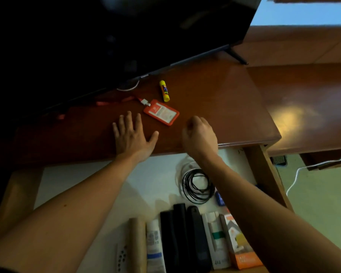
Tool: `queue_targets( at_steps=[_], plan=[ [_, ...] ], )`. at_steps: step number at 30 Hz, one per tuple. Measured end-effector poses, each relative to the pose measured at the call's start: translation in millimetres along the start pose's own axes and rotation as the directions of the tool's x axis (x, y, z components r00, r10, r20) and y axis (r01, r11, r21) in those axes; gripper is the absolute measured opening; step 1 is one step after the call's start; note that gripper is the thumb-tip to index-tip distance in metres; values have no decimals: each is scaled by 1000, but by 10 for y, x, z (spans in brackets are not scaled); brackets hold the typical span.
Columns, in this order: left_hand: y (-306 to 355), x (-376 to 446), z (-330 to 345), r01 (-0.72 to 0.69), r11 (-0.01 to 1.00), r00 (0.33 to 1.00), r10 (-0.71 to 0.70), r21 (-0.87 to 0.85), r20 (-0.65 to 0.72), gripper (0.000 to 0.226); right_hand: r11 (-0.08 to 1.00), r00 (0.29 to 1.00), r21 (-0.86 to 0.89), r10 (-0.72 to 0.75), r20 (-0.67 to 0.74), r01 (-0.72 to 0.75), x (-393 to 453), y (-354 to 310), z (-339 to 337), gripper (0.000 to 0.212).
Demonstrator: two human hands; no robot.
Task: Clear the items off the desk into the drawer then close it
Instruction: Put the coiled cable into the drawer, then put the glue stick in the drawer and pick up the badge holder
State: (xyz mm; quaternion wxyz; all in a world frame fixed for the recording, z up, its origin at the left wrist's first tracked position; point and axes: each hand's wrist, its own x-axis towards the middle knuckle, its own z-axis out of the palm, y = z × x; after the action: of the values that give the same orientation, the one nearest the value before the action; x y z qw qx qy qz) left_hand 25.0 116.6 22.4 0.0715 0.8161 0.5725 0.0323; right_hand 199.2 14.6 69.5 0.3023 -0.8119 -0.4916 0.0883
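Note:
A red badge holder on a red lanyard lies on the dark wooden desk. A yellow glue stick lies just behind it. My left hand rests flat on the desk, fingers spread, left of the badge. My right hand hovers over the desk's front edge, right of the badge, fingers curled into a loose fist with nothing seen in it. The drawer stands open below the desk edge, lined in white.
A dark monitor fills the back left of the desk. In the drawer lie coiled black cables, several black remotes, tubes and small boxes. A white cable runs over the floor at right.

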Motion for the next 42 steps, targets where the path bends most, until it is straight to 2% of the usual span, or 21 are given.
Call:
queue_targets(
  at_steps=[4,12,14,17,20,23,26,36,39,42],
  plan=[
    [-108,92,46,-48,997,997,44,60,59,97,1000,999,0,-10,36,10,578,-120,184,28],
    [-96,64,83,-48,998,998,49,45,-39,98,996,992,-84,-34,119,44,1413,-361,639,46],
    [-98,57,91,-52,998,997,55,46,-53,98,996,988,-88,-11,151,25,1523,-374,732,43],
    [-105,51,83,-57,998,997,59,41,-55,98,998,982,-49,42,182,-34,1623,-339,812,26],
    [-104,53,81,-55,998,997,56,33,-47,98,997,986,22,71,153,-75,1595,-282,774,16],
    [-103,46,67,-50,998,998,51,28,-34,98,995,995,73,69,70,-74,1403,-212,652,16],
    [-96,43,54,-48,999,999,48,16,-10,98,985,997,159,64,46,-71,994,-183,499,13],
    [-100,54,89,-31,999,999,32,27,-17,97,983,998,173,-49,-51,57,-851,145,379,25],
    [-100,56,81,-31,999,1000,31,41,2,97,994,996,89,-66,52,61,-1302,372,557,28],
    [-94,55,73,-31,998,999,30,57,17,98,983,944,-100,-116,309,153,-1500,543,766,42]
  ],
)
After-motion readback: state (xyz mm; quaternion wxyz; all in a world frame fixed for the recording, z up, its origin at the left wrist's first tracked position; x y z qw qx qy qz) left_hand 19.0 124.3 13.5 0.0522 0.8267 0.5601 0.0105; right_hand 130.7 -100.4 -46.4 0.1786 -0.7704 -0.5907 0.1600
